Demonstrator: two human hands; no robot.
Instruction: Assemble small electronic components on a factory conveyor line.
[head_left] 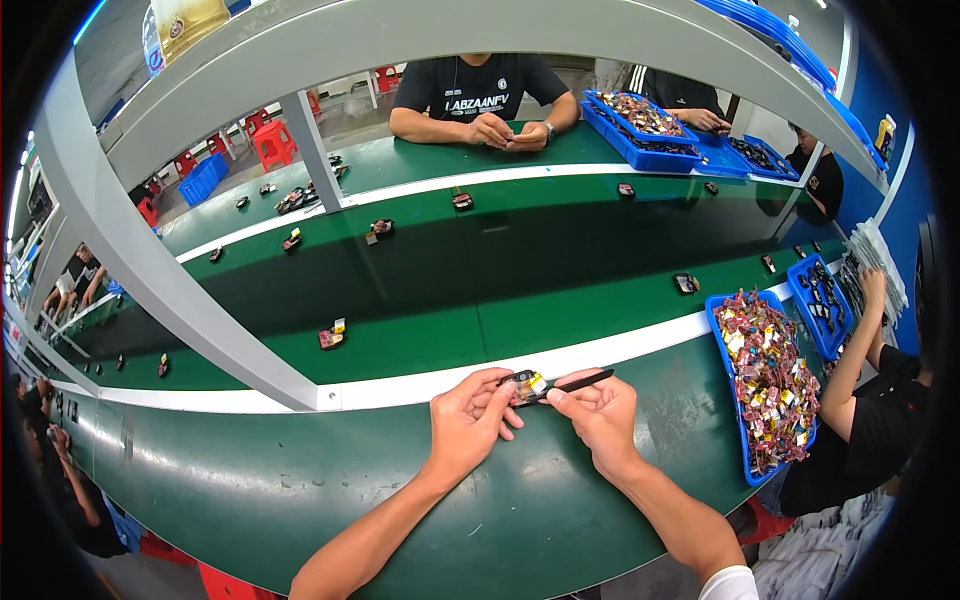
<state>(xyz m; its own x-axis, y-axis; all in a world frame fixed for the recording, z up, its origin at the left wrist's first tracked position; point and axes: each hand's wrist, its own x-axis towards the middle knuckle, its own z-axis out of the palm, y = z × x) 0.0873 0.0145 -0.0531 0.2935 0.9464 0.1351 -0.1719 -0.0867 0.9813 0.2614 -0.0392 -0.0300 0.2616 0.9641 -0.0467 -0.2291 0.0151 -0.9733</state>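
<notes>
My left hand (466, 422) pinches a small black plastic housing (524, 387) between thumb and fingers, above the near green bench. Reddish, yellow and white parts show in the housing. In my right hand (604, 420) a slender black tool (585, 383) is gripped between thumb and fingers. One end of it sticks out past the fingers to the right, and its other end meets the right side of the housing. Whether that is a pair of tweezers or a plain stick, I cannot tell.
A blue tray (748, 460) heaped with small circuit boards stands to my right, with a blue tray of black parts (822, 300) behind it. Beyond a white rail (400, 394), a green conveyor belt (440, 335) carries scattered assemblies. A grey post (175, 265) rises at left. Co-workers sit around.
</notes>
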